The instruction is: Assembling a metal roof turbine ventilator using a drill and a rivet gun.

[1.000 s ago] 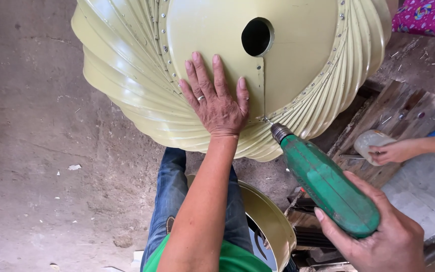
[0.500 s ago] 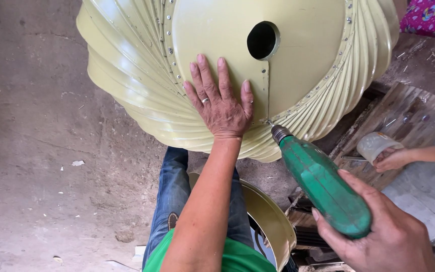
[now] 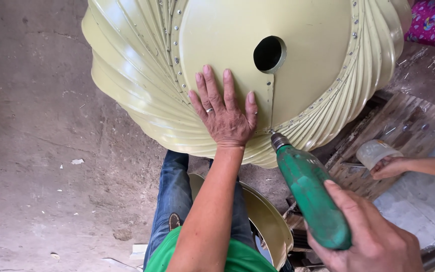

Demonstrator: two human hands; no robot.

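One ribbed yellow-green metal dome [image 3: 127, 75] sat over the lap w/ L hand [image 3: 225, 116] flat on it, fingers spread, R hand [image 3: 373, 236] clenched round one green drill [image 3: 310, 194], bit at the rim seam.

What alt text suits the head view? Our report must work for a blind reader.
A person's left hand presses flat on a pale yellow ribbed metal dome while the right hand holds a green drill to its riveted seam. Another person's hand grips a plastic jar nearby.

Soft even daylight, faint sheen on the ribbed metal shade [image 3: 127, 75], sharp focus, weak shadows
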